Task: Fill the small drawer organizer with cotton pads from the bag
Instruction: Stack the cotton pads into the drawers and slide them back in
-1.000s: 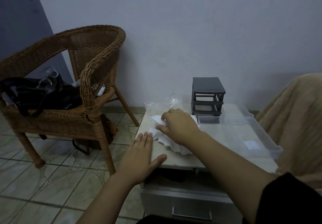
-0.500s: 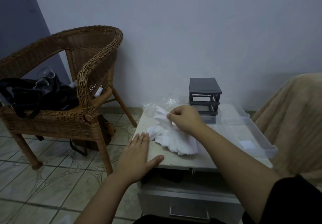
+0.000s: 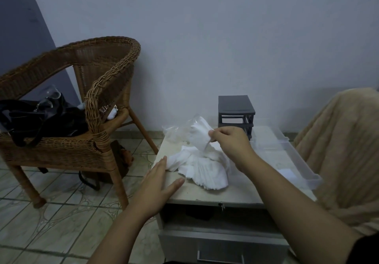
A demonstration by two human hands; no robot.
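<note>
This is a room in a home. A wicker armchair (image 3: 106,91) holding a black bag (image 3: 41,120) stands on patterned floor tiles (image 3: 51,212) off the left edge of the bench (image 3: 205,195). The bench is a small drawer cabinet, and a beige fleece throw (image 3: 344,140) drapes a seat on its right.

Dim room: pale wall (image 3: 225,37), tiled floor (image 3: 51,212), wicker chair (image 3: 82,99) left, small cabinet (image 3: 215,222), beige-covered seat (image 3: 338,140) right.

cotton pads (image 3: 205,171) lie on the cabinet top (image 3: 235,194), drawer organizer (image 3: 235,113) behind, wicker chair (image 3: 82,103) left.
</note>
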